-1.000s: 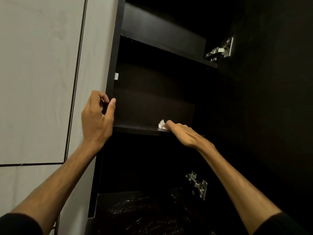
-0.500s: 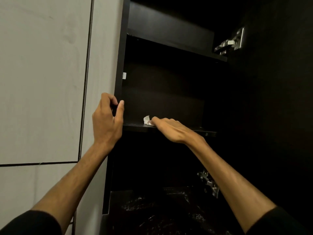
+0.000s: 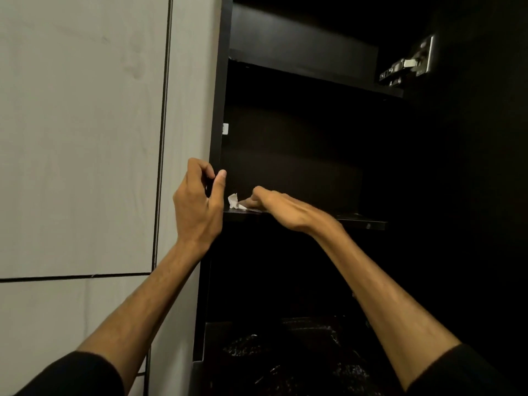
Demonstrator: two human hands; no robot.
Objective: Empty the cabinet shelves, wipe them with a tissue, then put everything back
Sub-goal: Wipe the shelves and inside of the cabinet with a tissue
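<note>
— While the pale wall panel [image 3: 85, 138] filled the left of the view, what was the left hand [image 3: 200, 204] doing?

— It gripped the dark front edge of the cabinet's side panel [image 3: 217, 110], fingers curled round the outer face and the thumb laid up the inner one. I judged it a brace, not part of the wiping.

— And just right of it?

— A crumpled white tissue [image 3: 235, 202] lay on the middle shelf [image 3: 360, 220], close to its left end, by the thumb of the bracing hand. The right hand [image 3: 281, 207] lay palm-down on the shelf and pressed the tissue under its fingertips. Whether those fingers were flat or pinching the paper, I could not tell; they were hidden behind the knuckles.

— So which step was that?

— The wiping, I judged. The middle shelf carried nothing but the tissue, and the upper shelf [image 3: 314, 78] showed nothing on it either, though the far corners were too dark to be sure.

— What would the next move have called for?

— With the tissue at the left end, a steady pressed sweep rightward towards the side where the upper hinge [image 3: 408, 67] showed, including the far edge. Dark crinkled material [image 3: 285, 352] lay in the near bottom section; what it was I could not make out.
</note>
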